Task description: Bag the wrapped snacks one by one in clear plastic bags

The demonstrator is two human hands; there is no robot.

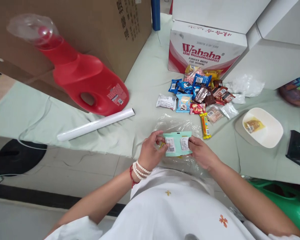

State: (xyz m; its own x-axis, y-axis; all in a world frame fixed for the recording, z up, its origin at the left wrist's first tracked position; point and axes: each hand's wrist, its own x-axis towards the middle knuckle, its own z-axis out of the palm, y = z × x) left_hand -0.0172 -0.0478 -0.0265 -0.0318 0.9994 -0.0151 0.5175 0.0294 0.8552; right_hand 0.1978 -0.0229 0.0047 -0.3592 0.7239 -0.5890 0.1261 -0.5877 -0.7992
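Observation:
A mint-green snack packet with white printed labels is held level near the table's front edge. My left hand is closed on its left end, thumb over a label, with a bit of yellow wrapper showing by the fingers. On the right end, my right hand grips it with the thumb on top. Beneath both hands spreads a clear plastic bag. Just beyond it lies a heap of wrapped snacks, among them a light-blue packet and a yellow snack bar.
A white bowl with a yellow packet inside stands right, beside a black pouch. At left are a large red jug and a white roll. A Wahaha carton and a brown carton stand at the back.

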